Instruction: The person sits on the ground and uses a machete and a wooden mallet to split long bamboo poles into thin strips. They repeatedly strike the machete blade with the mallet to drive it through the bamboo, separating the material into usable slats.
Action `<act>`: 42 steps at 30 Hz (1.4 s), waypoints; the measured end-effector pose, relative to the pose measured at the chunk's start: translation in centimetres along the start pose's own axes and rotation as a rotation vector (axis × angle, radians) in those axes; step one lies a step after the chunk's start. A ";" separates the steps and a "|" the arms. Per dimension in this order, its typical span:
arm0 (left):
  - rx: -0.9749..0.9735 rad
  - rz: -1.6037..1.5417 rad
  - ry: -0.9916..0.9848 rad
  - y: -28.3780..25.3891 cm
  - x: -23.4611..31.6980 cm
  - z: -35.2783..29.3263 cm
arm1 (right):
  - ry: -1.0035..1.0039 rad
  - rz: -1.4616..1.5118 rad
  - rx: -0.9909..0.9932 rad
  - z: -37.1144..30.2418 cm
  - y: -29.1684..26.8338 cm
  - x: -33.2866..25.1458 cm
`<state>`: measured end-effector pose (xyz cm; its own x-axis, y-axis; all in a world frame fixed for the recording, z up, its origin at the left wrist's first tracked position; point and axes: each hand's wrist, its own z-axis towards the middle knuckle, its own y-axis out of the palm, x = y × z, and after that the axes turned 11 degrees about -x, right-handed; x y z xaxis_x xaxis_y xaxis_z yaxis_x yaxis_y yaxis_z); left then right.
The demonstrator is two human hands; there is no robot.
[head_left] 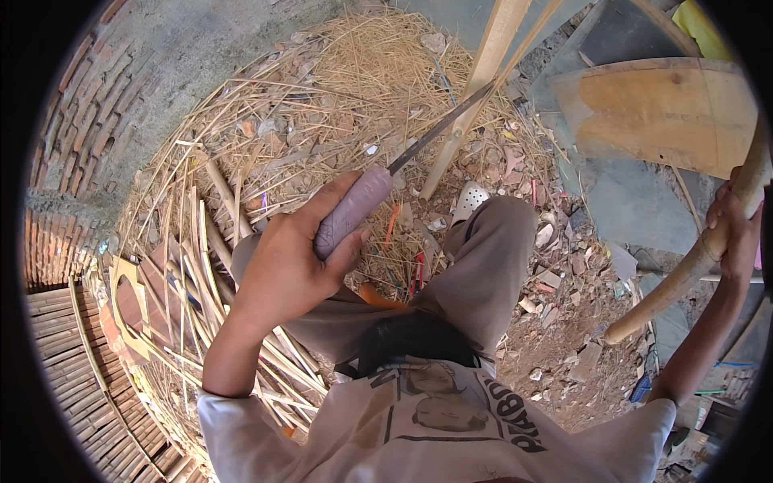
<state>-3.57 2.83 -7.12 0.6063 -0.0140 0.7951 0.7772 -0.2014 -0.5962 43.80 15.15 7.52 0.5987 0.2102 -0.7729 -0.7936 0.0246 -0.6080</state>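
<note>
My left hand (294,258) grips the purple-grey handle of a long knife (354,209). Its dark blade (439,129) points up and to the right, lying against a pale bamboo strip (475,88) that leans upright in front of me. My right hand (734,221) is closed around a thick bamboo pole (684,274) at the right edge, which slants down toward the dirt. My bent knees in grey-brown trousers (483,266) sit between the two hands.
Dry straw and bamboo shavings (338,97) cover the ground ahead. Split bamboo strips (209,274) are piled to my left, next to a brick wall (88,121) and a woven bamboo panel (72,370). A wooden plank (660,113) lies at upper right among rubble.
</note>
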 end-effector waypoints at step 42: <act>-0.011 0.039 -0.024 3.8 -3.1 1.3 | -0.012 0.219 0.047 0.7 12.8 9.3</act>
<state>-2.26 3.38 -11.98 0.6402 0.0009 0.7682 0.7509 -0.2118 -0.6255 39.12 18.06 -7.29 0.4102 0.2273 -0.8832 -0.9089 0.0226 -0.4163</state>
